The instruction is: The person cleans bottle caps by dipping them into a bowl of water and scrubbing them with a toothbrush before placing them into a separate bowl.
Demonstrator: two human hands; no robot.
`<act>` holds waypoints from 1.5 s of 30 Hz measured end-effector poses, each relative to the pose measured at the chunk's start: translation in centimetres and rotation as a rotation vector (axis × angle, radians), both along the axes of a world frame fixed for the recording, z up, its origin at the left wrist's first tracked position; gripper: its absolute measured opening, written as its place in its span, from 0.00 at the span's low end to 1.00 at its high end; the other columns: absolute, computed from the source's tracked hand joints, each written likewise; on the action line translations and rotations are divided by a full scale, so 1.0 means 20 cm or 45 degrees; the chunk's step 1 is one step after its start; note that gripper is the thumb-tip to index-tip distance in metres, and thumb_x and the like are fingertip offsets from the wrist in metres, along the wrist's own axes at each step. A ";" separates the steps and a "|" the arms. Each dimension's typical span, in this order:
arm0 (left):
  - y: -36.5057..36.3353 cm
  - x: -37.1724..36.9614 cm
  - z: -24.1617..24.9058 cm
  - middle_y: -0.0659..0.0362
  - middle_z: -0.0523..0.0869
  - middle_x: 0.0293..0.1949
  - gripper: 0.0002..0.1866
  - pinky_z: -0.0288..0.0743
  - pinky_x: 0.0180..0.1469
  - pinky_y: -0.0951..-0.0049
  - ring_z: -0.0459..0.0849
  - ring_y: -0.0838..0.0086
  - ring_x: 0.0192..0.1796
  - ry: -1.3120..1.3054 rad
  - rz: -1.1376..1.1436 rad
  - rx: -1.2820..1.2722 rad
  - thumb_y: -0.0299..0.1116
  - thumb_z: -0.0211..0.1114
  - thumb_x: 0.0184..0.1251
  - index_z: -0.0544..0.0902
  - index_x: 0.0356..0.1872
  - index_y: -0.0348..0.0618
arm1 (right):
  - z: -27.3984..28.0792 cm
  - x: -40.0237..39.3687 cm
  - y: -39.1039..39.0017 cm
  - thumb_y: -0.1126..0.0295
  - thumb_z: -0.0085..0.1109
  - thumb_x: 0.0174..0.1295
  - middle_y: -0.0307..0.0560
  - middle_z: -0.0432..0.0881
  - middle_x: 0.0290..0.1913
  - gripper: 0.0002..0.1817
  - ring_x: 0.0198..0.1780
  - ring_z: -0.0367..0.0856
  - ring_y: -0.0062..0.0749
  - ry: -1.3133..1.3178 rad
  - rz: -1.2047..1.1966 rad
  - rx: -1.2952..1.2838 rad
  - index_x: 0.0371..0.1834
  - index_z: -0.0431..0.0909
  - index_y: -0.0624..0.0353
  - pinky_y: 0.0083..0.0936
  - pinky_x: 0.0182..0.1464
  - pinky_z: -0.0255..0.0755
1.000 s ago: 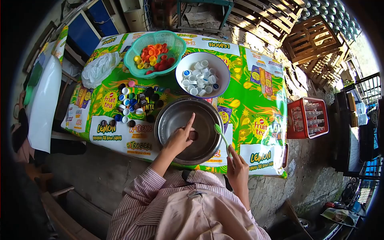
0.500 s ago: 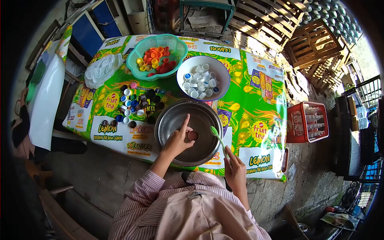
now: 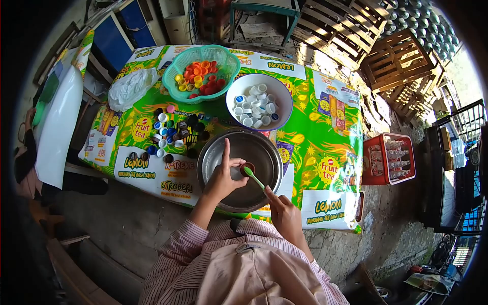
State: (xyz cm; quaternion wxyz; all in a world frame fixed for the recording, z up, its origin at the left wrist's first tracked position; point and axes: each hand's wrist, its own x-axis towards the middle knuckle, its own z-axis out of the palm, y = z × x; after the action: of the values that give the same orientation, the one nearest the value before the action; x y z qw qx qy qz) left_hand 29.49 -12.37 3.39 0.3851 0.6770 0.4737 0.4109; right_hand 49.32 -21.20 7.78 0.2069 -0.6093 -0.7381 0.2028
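My left hand [image 3: 218, 182] is over the metal basin [image 3: 275, 178], pinching a reddish-brown bottle cap [image 3: 245, 164] between thumb and fingers while its index finger points away from me. The cap's hollow side faces up. In my right hand [image 3: 285, 215], at the basin's near right rim, is a green toothbrush [image 3: 257, 180]. Its head lies at the cap's opening, overlapping the inside of the cap in this view.
Behind the basin stands a white bowl [image 3: 282, 90] of white caps. A turquoise basket [image 3: 230, 65] holds orange, yellow and red caps. Dark, blue and white caps [image 3: 162, 143] lie loose to the left, near a crumpled plastic bag [image 3: 131, 90]. A red crate [image 3: 375, 174] stands right of the table.
My right hand has moved left, bringing the toothbrush head from the basin's right side to the cap. My left hand has shifted slightly, tilting the cap toward the brush.
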 end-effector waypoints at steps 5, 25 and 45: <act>0.01 0.00 0.03 0.49 0.83 0.43 0.60 0.76 0.52 0.68 0.84 0.64 0.46 -0.023 -0.013 0.103 0.24 0.71 0.45 0.32 0.71 0.43 | 0.03 -0.01 0.02 0.74 0.56 0.59 0.48 0.73 0.24 0.25 0.22 0.75 0.43 0.058 -0.085 -0.045 0.62 0.71 0.43 0.36 0.26 0.69; 0.04 -0.04 0.12 0.49 0.83 0.44 0.61 0.75 0.55 0.67 0.83 0.66 0.47 -0.274 -0.115 0.022 0.24 0.71 0.47 0.29 0.71 0.45 | 0.07 0.02 0.03 0.77 0.56 0.58 0.48 0.73 0.24 0.25 0.21 0.74 0.43 0.262 0.091 0.027 0.61 0.72 0.47 0.35 0.25 0.68; 0.03 -0.08 0.15 0.51 0.83 0.44 0.61 0.76 0.53 0.69 0.83 0.67 0.46 -0.183 -0.173 -0.033 0.24 0.71 0.47 0.29 0.71 0.45 | 0.09 0.09 0.07 0.74 0.56 0.58 0.43 0.76 0.25 0.28 0.21 0.76 0.38 0.109 0.206 0.056 0.64 0.69 0.39 0.34 0.23 0.70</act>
State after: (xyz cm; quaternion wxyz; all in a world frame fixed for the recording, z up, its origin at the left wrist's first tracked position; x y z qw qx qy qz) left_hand 27.88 -11.71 6.38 0.4538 0.6713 0.4033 0.4252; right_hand 51.06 -19.78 9.61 0.2346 -0.5339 -0.7796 0.2285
